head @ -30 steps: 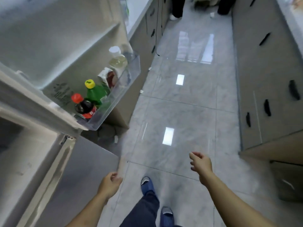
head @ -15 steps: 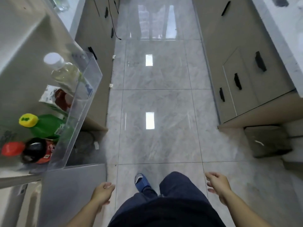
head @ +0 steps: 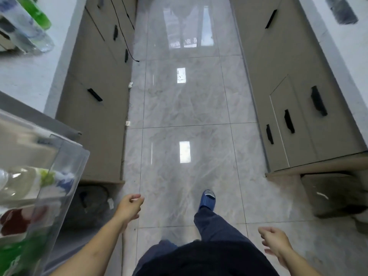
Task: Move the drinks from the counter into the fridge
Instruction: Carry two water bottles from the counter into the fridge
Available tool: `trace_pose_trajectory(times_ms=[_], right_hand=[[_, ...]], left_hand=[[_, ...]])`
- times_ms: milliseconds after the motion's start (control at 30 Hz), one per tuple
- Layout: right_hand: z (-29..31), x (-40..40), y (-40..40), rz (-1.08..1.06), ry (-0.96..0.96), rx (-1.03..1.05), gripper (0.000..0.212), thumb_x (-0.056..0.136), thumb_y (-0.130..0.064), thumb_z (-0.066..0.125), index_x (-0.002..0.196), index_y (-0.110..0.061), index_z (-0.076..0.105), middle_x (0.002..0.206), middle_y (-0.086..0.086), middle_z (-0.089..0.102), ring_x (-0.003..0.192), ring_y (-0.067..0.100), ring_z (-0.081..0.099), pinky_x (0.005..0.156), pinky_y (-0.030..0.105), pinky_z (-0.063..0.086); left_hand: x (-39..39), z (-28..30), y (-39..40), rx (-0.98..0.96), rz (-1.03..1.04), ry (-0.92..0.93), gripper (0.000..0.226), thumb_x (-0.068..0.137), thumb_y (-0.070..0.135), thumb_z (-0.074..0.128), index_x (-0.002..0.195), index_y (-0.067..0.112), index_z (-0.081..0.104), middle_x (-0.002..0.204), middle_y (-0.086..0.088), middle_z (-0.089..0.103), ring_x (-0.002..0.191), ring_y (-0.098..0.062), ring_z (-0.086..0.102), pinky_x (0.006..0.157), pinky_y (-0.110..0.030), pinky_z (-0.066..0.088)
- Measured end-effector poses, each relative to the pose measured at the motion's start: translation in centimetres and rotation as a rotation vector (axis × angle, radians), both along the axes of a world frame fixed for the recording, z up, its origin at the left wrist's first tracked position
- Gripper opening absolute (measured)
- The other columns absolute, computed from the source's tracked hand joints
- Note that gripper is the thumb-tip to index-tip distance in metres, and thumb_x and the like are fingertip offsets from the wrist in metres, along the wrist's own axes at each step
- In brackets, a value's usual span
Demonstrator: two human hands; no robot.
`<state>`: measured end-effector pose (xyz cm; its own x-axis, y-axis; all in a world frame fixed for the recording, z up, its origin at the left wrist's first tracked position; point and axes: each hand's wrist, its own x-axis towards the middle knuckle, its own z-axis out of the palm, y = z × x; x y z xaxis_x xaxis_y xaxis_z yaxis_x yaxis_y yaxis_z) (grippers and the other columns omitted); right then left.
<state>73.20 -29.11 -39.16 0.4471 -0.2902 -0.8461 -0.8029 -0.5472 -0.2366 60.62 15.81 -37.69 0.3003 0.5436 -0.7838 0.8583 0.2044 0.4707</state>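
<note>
While I step along the tiled floor (head: 185,108) between two runs of cabinets, both my hands hang free and hold nothing: my left hand (head: 129,208) has its fingers loosely curled, thumb out, and my right hand (head: 275,245) is relaxed with the fingers slightly spread. Half a second ago the left hand sat low at the frame's bottom beside my knee; now it is higher and further forward, near the corner of the fridge door's clear bin (head: 59,176). That bin has slid towards the lower left edge, so only blurred shapes show through its wall, a pale bottle (head: 22,182), something red (head: 16,220) and a green bottle (head: 14,253), where the caps were plain before. More of the left counter (head: 25,76) has come into view, and on it, at the top left corner, stand drinks waiting: a clear bottle (head: 25,30) and a green one (head: 37,12) just behind it. My blue slipper (head: 207,200) has shifted from left of centre to right of centre, one leg striding ahead
</note>
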Motion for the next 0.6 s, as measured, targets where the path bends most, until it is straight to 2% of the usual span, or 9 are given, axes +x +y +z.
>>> trace_pose_trajectory(times_ms=[133, 267, 400, 500, 600], right_hand=[[0.8, 11.1, 4.4, 0.09, -0.094, 0.091, 0.009, 0.095, -0.021, 0.062, 0.096, -0.012, 0.064, 0.091, 0.011, 0.066, 0.082, 0.027, 0.063, 0.068, 0.036, 0.053], [1.6, 20.9, 10.5, 0.167, -0.16, 0.181, 0.009, 0.094, -0.023, 0.063, 0.096, -0.014, 0.063, 0.09, 0.007, 0.064, 0.08, 0.024, 0.061, 0.073, 0.038, 0.056], [1.9, 28.1, 17.4, 0.246, -0.196, 0.268, 0.007, 0.091, -0.022, 0.064, 0.093, -0.016, 0.064, 0.087, 0.003, 0.062, 0.074, 0.02, 0.06, 0.065, 0.033, 0.054], [1.8, 32.2, 22.2, 0.313, -0.178, 0.3, 0.012, 0.089, -0.022, 0.065, 0.098, -0.014, 0.063, 0.086, 0.002, 0.061, 0.071, 0.019, 0.058, 0.061, 0.03, 0.052], [1.7, 35.9, 26.5, 0.374, -0.175, 0.29, 0.014, 0.09, -0.024, 0.065, 0.099, -0.012, 0.063, 0.083, 0.003, 0.059, 0.069, 0.018, 0.056, 0.06, 0.031, 0.052]], left_hand=[[3.9, 0.9, -0.6, 0.026, 0.036, 0.008, 0.017, 0.096, 0.021, 0.06, 0.112, 0.016, 0.058, 0.103, -0.011, 0.064, 0.087, -0.025, 0.061, 0.069, -0.032, 0.052], [4.9, 0.5, -0.8, -0.003, 0.114, 0.086, 0.011, 0.097, 0.016, 0.059, 0.107, 0.013, 0.058, 0.095, -0.011, 0.062, 0.079, -0.026, 0.055, 0.069, -0.033, 0.048], [5.3, -1.0, 0.5, 0.0, 0.257, 0.149, 0.01, 0.094, 0.014, 0.062, 0.102, 0.008, 0.063, 0.087, -0.014, 0.064, 0.067, -0.025, 0.051, 0.063, -0.03, 0.044], [6.1, -2.5, 2.3, -0.006, 0.358, 0.211, 0.011, 0.092, 0.014, 0.065, 0.096, 0.003, 0.066, 0.08, -0.015, 0.064, 0.063, -0.024, 0.05, 0.061, -0.03, 0.044], [8.8, -4.1, 5.0, -0.045, 0.42, 0.249, 0.015, 0.091, 0.016, 0.065, 0.083, 0.003, 0.064, 0.074, -0.013, 0.062, 0.061, -0.024, 0.05, 0.062, -0.032, 0.046]])
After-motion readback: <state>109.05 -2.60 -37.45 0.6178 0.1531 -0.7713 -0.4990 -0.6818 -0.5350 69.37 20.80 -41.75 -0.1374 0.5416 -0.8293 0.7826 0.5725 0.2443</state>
